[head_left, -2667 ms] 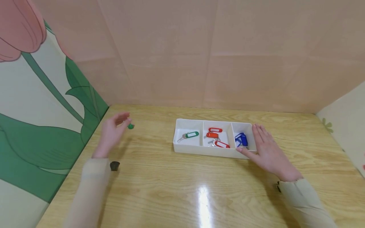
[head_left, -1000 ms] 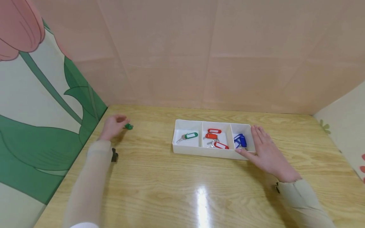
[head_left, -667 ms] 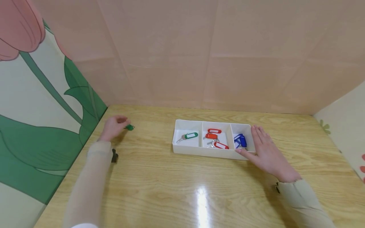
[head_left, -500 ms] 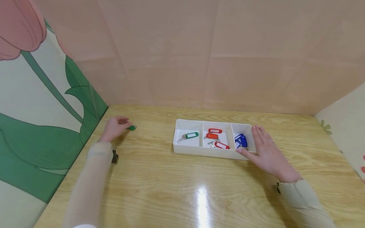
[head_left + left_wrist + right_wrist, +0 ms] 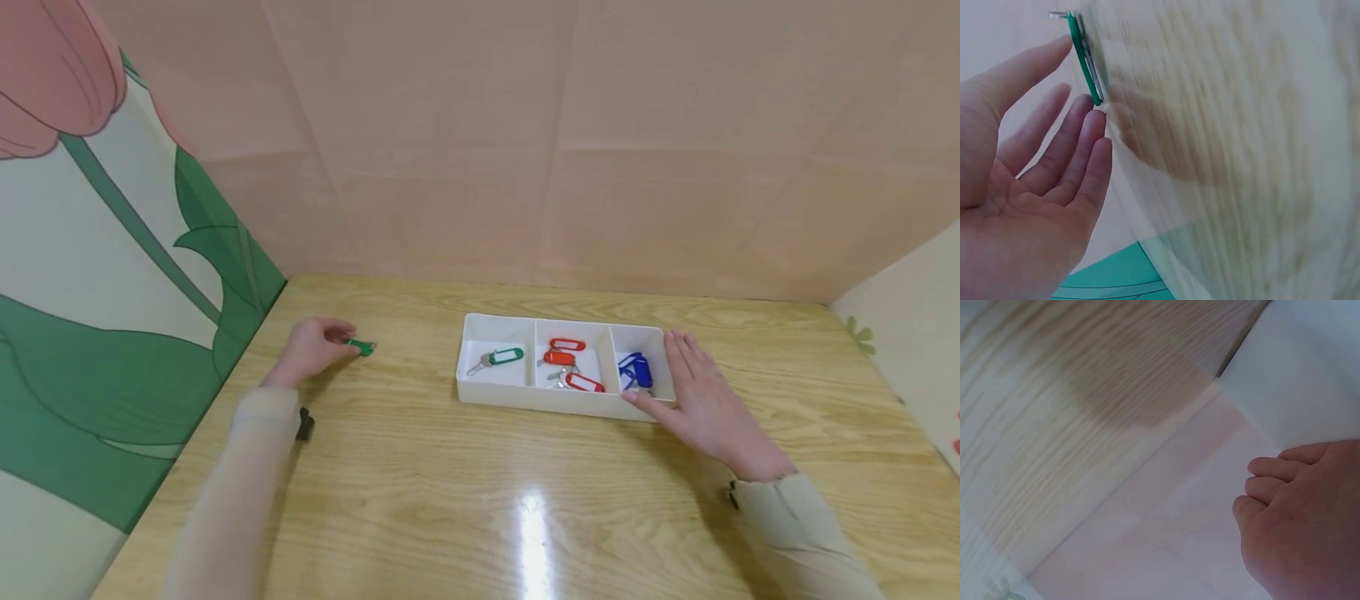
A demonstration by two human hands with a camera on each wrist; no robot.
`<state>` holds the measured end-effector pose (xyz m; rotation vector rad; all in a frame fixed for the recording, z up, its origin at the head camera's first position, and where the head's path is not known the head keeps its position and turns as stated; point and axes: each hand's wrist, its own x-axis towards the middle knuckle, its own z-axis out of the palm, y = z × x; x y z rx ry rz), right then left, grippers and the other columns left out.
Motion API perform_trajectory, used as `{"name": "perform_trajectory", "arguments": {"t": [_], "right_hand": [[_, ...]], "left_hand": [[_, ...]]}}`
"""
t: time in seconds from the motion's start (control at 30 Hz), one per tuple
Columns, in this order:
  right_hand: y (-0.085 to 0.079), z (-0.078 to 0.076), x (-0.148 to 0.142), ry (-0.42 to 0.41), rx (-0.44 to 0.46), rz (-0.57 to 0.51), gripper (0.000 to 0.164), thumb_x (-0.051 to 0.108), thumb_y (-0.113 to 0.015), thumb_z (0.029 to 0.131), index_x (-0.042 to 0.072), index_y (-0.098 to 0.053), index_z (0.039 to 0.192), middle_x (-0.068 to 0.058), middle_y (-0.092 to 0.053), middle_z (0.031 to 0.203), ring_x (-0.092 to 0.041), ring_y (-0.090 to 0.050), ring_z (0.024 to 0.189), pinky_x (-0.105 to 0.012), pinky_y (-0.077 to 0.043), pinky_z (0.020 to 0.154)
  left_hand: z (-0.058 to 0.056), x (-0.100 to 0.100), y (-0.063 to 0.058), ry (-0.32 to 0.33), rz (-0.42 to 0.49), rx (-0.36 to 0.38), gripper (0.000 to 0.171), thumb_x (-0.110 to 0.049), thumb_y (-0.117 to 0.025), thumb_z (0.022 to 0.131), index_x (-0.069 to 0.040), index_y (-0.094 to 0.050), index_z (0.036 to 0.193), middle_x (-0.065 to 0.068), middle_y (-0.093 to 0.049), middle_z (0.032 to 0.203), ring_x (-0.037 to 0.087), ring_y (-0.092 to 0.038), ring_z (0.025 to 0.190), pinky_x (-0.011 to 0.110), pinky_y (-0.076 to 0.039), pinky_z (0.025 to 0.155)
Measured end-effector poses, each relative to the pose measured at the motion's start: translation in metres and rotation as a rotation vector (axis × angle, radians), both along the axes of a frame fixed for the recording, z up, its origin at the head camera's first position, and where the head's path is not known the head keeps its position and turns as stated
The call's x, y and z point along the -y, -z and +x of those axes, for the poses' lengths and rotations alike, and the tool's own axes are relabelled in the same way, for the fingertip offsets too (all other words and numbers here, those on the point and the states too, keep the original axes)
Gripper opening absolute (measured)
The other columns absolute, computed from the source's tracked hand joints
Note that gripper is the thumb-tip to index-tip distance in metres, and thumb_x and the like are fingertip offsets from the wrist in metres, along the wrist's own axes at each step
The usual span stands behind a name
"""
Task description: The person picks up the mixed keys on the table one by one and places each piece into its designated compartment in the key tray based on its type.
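Note:
At the left of the table, my left hand holds a green key tag low over the wood. In the left wrist view, the thumb meets the upper part of the green tag and the other fingertips its lower end; a metal key hangs along it. My right hand rests, fingers straight, against the right end of a white three-compartment tray, thumb on its front rim. Inside the tray, a green-tagged key lies left, several red-tagged keys in the middle, and blue tags right.
The wooden table meets a pink backdrop behind and a flower-patterned panel along its left side. A pale panel borders the right. A small dark object sits by the left cuff.
My left hand reached the green key tag and has moved it a little to the right and towards me. The right hand and the tray stayed in place.

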<state>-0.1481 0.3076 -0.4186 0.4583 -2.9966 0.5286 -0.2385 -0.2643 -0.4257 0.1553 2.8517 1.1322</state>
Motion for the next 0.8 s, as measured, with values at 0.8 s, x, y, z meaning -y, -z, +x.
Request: {"name": "perform_trajectory", "arguments": {"t": [0.8], "right_hand": [[0.0014, -0.0004, -0.0011, -0.012, -0.023, -0.007, 0.107, 0.059, -0.062, 0.096, -0.002, -0.003, 0.161, -0.027, -0.006, 0.165, -0.034, 0.006, 0.153, -0.051, 0.0, 0.122]], "left_hand": [[0.008, -0.0108, 0.0018, 0.025, -0.094, 0.054, 0.027, -0.011, -0.075, 0.094, 0.003, -0.072, 0.117, 0.017, -0.069, 0.111, 0.031, -0.062, 0.099, 0.045, -0.051, 0.089]]}}
